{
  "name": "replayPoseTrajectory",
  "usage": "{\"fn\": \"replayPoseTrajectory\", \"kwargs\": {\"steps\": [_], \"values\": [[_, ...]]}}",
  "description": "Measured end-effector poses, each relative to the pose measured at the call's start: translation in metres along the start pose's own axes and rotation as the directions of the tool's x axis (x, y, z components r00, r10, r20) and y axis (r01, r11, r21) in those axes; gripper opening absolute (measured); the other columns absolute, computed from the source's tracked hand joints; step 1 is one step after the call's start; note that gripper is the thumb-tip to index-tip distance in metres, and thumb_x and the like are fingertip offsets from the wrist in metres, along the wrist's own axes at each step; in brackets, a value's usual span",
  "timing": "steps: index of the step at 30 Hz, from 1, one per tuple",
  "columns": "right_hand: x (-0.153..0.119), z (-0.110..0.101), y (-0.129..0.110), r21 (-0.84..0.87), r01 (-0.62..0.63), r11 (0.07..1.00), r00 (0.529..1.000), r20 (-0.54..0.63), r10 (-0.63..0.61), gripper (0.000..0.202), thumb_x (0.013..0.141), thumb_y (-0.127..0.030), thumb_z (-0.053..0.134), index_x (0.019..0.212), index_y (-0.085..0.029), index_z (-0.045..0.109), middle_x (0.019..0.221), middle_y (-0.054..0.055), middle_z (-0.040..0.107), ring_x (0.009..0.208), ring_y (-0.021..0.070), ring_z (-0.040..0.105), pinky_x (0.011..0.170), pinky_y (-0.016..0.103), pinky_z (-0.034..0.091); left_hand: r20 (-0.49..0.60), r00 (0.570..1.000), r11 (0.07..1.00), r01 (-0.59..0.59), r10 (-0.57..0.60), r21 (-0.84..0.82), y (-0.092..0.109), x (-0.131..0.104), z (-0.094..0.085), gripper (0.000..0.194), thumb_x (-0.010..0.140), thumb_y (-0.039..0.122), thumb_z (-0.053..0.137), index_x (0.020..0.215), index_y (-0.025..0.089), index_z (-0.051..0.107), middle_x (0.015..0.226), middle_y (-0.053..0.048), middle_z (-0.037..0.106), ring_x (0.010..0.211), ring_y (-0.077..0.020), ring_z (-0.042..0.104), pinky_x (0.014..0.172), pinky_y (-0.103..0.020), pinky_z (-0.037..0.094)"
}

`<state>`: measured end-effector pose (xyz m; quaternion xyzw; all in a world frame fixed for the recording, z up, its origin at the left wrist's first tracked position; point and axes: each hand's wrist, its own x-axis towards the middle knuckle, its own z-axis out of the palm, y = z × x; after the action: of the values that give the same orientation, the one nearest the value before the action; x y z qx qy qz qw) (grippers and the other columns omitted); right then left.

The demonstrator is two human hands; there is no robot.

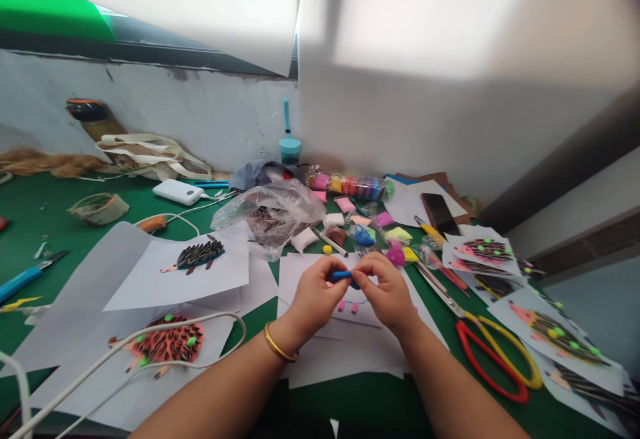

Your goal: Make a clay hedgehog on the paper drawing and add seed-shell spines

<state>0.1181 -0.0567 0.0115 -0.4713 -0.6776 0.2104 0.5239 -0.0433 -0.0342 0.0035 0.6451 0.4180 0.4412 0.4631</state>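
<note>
Head view: work in hand, centre, w/ surrounding materials.
Blue piece: small, elongated blue lump of soft modelling material (341, 275), held btwn both hands just above the white paper sheets (325, 352); not yet laid down.
L hand: left hand (316, 295), thumb & fingertips closed on blue piece's near end.
R hand: right hand (386, 290), thumb & index pinching the other end.
Sheet below: small pink feet-like pcs (355, 308) & thin blue curved line (369, 301) in place; rest of fig. hidden by hands.
Progress: prob. early stage; feet on, no seeds seen on visible part. Amt left: can't tell, hands cover the middle.
L side: white sheet w/ blue-edged, seed-spined animal figure (201, 255), no green dots seen; nearer, red-orange, seed-studded animal figure (173, 344) w/ green dots, apparently complete.
R side: overlapping sheets w/ pink-faced, dark-spined animal figures (547, 335), several w/ green dots; apparently done. Btwn these & R hand, long metal scissors w/ red & yellow handles (459, 315).
Beyond hands: small yellow ball (327, 249), coloured soft-material packets (345, 204), clear plastic bag of striped seeds (270, 220); seed supply remains.
Support: green tabletop (370, 399) under all.
</note>
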Motion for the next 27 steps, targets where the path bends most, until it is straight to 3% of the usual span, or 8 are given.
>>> {"fn": "replayPoseTrajectory", "kwargs": {"steps": [8,14,19,24,27], "values": [[0.001,-0.002,0.012,0.166,-0.142,0.976,0.990,0.042,0.137,0.025,0.095,-0.036,0.056,0.080,-0.022,0.069,0.081,0.003,0.061,0.077,0.0180,0.059,0.070,0.032,0.050,0.054,0.995,0.976,0.094,-0.085,-0.194,0.008,0.002,-0.002,0.017,0.077,0.030,0.072,0.084,0.018,0.061,0.075,-0.001,0.066,0.065,-0.0136,0.061,0.060,-0.025,0.049],[0.001,-0.001,0.008,0.101,-0.127,0.987,0.992,0.030,0.125,0.014,0.088,-0.033,0.066,0.079,-0.021,0.068,0.081,0.002,0.060,0.075,0.0171,0.057,0.066,0.030,0.046,0.018,0.997,0.984,0.076,-0.074,-0.159,0.007,0.002,-0.001,0.016,0.075,0.028,0.072,0.082,0.018,0.061,0.074,0.000,0.063,0.067,-0.0131,0.059,0.061,-0.024,0.047],[0.000,0.000,0.007,0.076,-0.117,0.990,0.993,0.006,0.117,0.020,0.090,-0.033,0.063,0.075,-0.021,0.064,0.078,0.001,0.059,0.072,0.0163,0.056,0.065,0.030,0.047,0.030,0.996,0.979,0.090,-0.086,-0.182,0.006,0.002,0.000,0.019,0.075,0.030,0.073,0.082,0.018,0.061,0.075,0.000,0.063,0.069,-0.0134,0.059,0.062,-0.025,0.047],[-0.001,-0.005,0.013,0.097,-0.105,0.990,0.994,-0.001,0.105,0.029,0.098,-0.042,0.051,0.102,-0.024,0.073,0.098,0.006,0.065,0.090,0.0200,0.062,0.078,0.035,0.052,0.057,0.990,0.934,0.143,-0.132,-0.326,0.007,0.003,-0.004,0.026,0.076,0.035,0.074,0.088,0.018,0.058,0.079,-0.001,0.066,0.068,-0.0140,0.062,0.059,-0.025,0.048],[-0.002,-0.006,0.013,0.041,-0.079,0.996,0.995,0.059,0.077,0.040,0.089,-0.050,0.063,0.121,-0.026,0.067,0.105,0.007,0.067,0.090,0.0212,0.063,0.076,0.035,0.053,0.053,0.980,0.910,0.197,-0.190,-0.366,0.007,0.003,-0.005,0.031,0.074,0.038,0.077,0.089,0.018,0.059,0.076,-0.001,0.065,0.067,-0.0142,0.060,0.055,-0.023,0.045]]}}
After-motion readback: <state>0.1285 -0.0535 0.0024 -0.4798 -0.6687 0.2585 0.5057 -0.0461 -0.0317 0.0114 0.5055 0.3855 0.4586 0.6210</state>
